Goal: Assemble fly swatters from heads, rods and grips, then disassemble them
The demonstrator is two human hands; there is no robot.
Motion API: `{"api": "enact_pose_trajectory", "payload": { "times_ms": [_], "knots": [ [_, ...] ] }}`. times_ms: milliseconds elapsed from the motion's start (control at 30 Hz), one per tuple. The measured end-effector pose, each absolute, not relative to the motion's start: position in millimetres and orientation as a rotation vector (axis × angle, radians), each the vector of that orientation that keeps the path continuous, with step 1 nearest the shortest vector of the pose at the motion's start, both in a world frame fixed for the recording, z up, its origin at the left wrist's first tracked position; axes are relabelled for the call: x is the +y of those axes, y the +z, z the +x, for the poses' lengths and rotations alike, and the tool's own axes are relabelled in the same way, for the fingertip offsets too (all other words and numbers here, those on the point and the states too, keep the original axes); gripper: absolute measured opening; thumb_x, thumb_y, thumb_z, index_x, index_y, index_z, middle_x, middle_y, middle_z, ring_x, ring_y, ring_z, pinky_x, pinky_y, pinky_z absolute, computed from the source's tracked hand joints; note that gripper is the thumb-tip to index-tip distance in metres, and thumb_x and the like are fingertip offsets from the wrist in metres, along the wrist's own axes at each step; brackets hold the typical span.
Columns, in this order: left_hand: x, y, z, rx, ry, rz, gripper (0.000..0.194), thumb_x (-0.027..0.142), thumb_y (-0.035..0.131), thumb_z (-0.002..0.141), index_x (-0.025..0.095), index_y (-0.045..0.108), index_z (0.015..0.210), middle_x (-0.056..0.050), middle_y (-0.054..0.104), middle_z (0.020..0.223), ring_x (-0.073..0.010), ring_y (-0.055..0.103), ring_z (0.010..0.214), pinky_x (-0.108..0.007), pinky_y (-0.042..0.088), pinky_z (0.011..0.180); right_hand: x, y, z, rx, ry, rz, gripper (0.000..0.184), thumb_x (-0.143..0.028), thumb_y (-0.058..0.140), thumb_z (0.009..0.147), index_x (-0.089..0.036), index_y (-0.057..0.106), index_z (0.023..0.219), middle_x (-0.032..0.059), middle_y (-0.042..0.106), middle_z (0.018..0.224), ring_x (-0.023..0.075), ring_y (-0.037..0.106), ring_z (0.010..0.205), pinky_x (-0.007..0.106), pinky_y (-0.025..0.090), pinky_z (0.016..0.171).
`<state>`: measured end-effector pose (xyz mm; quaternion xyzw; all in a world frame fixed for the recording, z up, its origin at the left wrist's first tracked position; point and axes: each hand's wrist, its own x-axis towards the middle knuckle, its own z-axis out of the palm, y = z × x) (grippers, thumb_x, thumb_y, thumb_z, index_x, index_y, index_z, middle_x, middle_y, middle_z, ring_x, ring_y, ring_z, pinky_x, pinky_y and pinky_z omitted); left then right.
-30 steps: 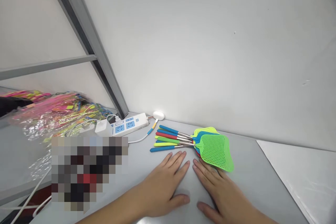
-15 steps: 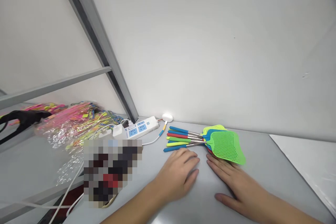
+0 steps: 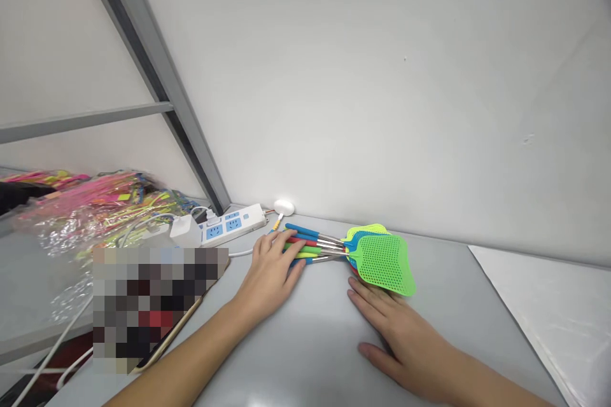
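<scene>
A bunch of fly swatters with green (image 3: 382, 261), blue and yellow mesh heads lies on the grey table (image 3: 296, 343). Their metal rods and coloured foam handles (image 3: 305, 232) point left. My left hand (image 3: 272, 270) rests over the handle ends, fingers spread across them and thumb apart below. A firm grip does not show. Flat on the table, my right hand (image 3: 405, 334) has its fingers stretched out and its thumb away from them. Its fingertips reach the lower edge of the swatter heads, partly beneath the green one. A bit of red shows under the stack.
A white power strip (image 3: 233, 226) with plugs and a small white round device (image 3: 284, 206) stand by the wall. A blurred-out item (image 3: 162, 305) lies at left. Shelving (image 3: 157, 57) holds plastic-wrapped colourful goods (image 3: 95, 203). A white sheet (image 3: 529, 305) lies at right.
My left hand has moved from in front of the handles onto them. My right hand stays by the swatter heads. The view has shifted, so everything sits further left.
</scene>
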<state>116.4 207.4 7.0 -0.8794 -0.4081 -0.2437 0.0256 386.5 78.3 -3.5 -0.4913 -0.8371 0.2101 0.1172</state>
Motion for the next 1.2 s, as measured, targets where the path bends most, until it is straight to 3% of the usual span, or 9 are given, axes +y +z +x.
{"api": "enact_pose_trajectory", "payload": {
  "times_ms": [500, 667, 800, 933, 1067, 1200],
  "knots": [
    [217.0, 2.7, 121.9, -1.263, -0.78, -2.696, 0.015, 0.021, 0.05, 0.094, 0.025, 0.062, 0.102, -0.005, 0.058, 0.128, -0.0287, 0.044, 0.117, -0.059, 0.029, 0.106, 74.8, -2.0, 385.6, -2.426, 0.626, -1.55, 0.07, -0.055, 0.04, 0.095, -0.029, 0.015, 0.156, -0.0007, 0.013, 0.162, 0.0257, 0.017, 0.148, 0.045, 0.026, 0.118],
    [210.2, 11.5, 122.3, -1.129, -0.872, -2.76, 0.016, 0.018, 0.043, 0.098, 0.025, 0.056, 0.104, -0.002, 0.067, 0.108, -0.0216, 0.057, 0.104, -0.057, 0.02, 0.112, 77.0, -2.9, 385.7, -2.451, 0.605, -1.522, 0.07, -0.054, 0.041, 0.096, -0.028, 0.017, 0.155, 0.0018, 0.013, 0.162, 0.026, 0.018, 0.148, 0.047, 0.023, 0.119],
    [192.5, 14.5, 123.7, -0.987, -0.941, -2.856, 0.014, 0.02, 0.042, 0.098, 0.022, 0.055, 0.103, -0.004, 0.067, 0.091, -0.021, 0.06, 0.086, -0.04, 0.044, 0.087, 78.7, -5.8, 385.8, -2.45, 0.578, -1.494, 0.07, -0.052, 0.044, 0.095, -0.027, 0.019, 0.155, 0.0039, 0.018, 0.161, 0.0283, 0.018, 0.147, 0.049, 0.021, 0.119],
    [168.7, 15.8, 127.1, -0.956, -0.919, -2.962, 0.016, 0.023, 0.04, 0.099, 0.021, 0.055, 0.104, -0.005, 0.067, 0.092, -0.0212, 0.06, 0.081, -0.033, 0.044, 0.07, 76.6, -4.0, 388.1, -2.389, 0.609, -1.436, 0.068, -0.048, 0.05, 0.094, -0.023, 0.028, 0.153, 0.0087, 0.031, 0.157, 0.0284, 0.026, 0.144, 0.046, 0.026, 0.117],
    [150.4, 22.1, 130.8, -0.887, -0.762, -3.2, 0.017, 0.024, 0.039, 0.1, 0.022, 0.055, 0.106, -0.002, 0.068, 0.093, -0.0189, 0.058, 0.078, -0.032, 0.043, 0.071, 67.7, -6.6, 391.4, -2.187, 0.753, -1.357, 0.064, -0.046, 0.049, 0.094, -0.021, 0.031, 0.15, 0.0149, 0.051, 0.141, 0.0268, 0.047, 0.13, 0.045, 0.035, 0.111],
    [135.6, 26.3, 136.7, -0.831, -0.45, -3.445, 0.018, 0.026, 0.04, 0.099, 0.024, 0.053, 0.111, -0.001, 0.069, 0.094, -0.0191, 0.058, 0.078, -0.032, 0.043, 0.073, 58.2, -17.0, 386.2, -1.719, 0.905, -1.149, 0.044, -0.041, 0.027, 0.102, -0.023, 0.045, 0.138, 0.0067, 0.064, 0.097, 0.0179, 0.062, 0.087, 0.035, 0.049, 0.085]
  ]
}}
